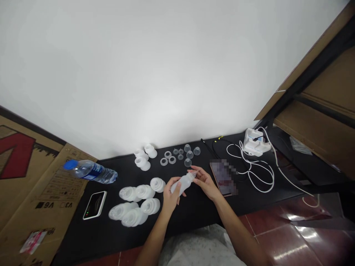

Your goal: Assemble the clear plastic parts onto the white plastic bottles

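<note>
My left hand (173, 190) is wrapped round the body of a translucent white baby bottle (180, 186), which lies tilted with its top to the right. The fingertips of my right hand (202, 180) close on the clear tip, seemingly a nipple (193, 174), at the bottle's top. Several similar bottles (133, 217) stand to the left of my left hand. Beyond my hands lie clear domed caps (189, 154), small clear parts (181, 151) and translucent rings (164, 161). Several white hollow parts (142, 162) stand further left.
A blue-capped water bottle (95, 172) lies at the left above a white-framed device (94, 205). Right of my hands are a phone (223, 177), a looped white cable (251, 181) and a white power strip (255, 142). Cardboard (41, 184) borders the black table (188, 218).
</note>
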Tool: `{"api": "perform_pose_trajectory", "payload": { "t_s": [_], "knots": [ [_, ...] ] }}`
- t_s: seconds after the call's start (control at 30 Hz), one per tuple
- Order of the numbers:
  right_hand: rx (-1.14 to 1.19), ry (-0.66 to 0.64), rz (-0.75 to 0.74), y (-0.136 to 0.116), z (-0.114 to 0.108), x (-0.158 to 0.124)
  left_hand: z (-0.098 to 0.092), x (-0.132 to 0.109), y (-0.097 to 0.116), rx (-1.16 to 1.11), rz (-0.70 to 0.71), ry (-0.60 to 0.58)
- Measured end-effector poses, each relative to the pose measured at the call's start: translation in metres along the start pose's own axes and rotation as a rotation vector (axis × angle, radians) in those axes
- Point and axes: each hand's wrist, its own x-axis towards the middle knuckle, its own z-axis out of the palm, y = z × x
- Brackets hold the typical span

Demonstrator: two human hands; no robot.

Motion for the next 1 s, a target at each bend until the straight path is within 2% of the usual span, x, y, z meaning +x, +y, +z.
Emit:
{"api": "perform_pose_trajectory", "payload": {
  "t_s": [0.17, 0.37, 0.43, 0.5, 0.63, 0.83, 1.0],
  "knots": [
    [-0.11, 0.12, -0.044, 0.011, -0.001, 0.001, 0.003, 0.0, -0.003, 0.067, 0.104, 0.004],
    [0.034, 0.158, -0.105, 0.016, 0.004, 0.005, 0.003, 0.001, -0.006, -0.014, 0.095, 0.118],
    [0.066, 0.169, -0.106, 0.011, 0.007, 0.005, 0.003, 0.002, -0.007, -0.019, 0.094, 0.112],
    [0.082, 0.167, -0.096, 0.006, 0.009, 0.003, 0.003, 0.002, -0.008, 0.002, 0.106, 0.082],
    [0.062, 0.078, -0.051, 0.0, 0.009, 0.0, 0.003, 0.001, -0.009, 0.037, 0.132, 0.05],
    [0.013, 0.156, -0.094, 0.011, 0.006, 0.001, 0.003, 0.0, -0.006, 0.078, 0.134, 0.069],
    [0.067, 0.107, -0.067, 0.008, 0.008, 0.002, 0.003, -0.001, -0.006, 0.061, 0.128, 0.082]
  ]
}}
